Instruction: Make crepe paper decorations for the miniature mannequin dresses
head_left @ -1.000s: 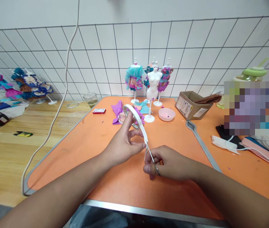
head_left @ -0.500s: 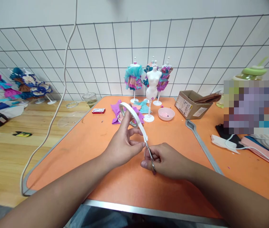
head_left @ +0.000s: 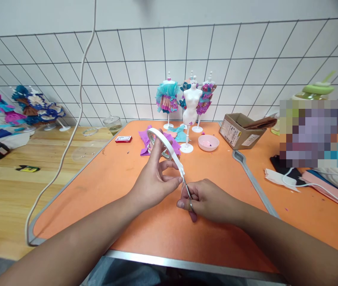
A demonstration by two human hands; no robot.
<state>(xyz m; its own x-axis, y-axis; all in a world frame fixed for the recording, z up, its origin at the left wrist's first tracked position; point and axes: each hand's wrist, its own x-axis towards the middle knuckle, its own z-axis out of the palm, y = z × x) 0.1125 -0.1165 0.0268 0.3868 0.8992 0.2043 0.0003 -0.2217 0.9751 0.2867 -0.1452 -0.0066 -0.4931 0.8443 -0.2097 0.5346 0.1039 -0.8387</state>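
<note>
My left hand (head_left: 153, 180) grips a roll of white tape (head_left: 165, 140), its index finger pushed up through the ring. A short strip of tape runs from the roll down to my left thumb. In my right hand (head_left: 207, 200) is a small pair of metal scissors (head_left: 188, 192), with fingers in the handles. The scissor blades point up at the tape's end near my left thumb and look closed or nearly so. Behind the roll lie crumpled purple paper pieces (head_left: 143, 145) and blue-green ones (head_left: 182, 136). A bare white mini dress form (head_left: 192, 107) stands beyond my hands.
Dressed mini forms (head_left: 168, 95) stand at the back. A pink bowl (head_left: 208, 143) and a cardboard box (head_left: 236, 131) are to the right, a small red-and-white box (head_left: 123, 139) to the left. A white cable (head_left: 81, 91) hangs across the left side. A yellow-black cutter (head_left: 28, 168) lies on the wooden table.
The scissors have closed on the tape near its end, and my right fingers have drawn together on the handles. My left hand with the roll has hardly moved.
</note>
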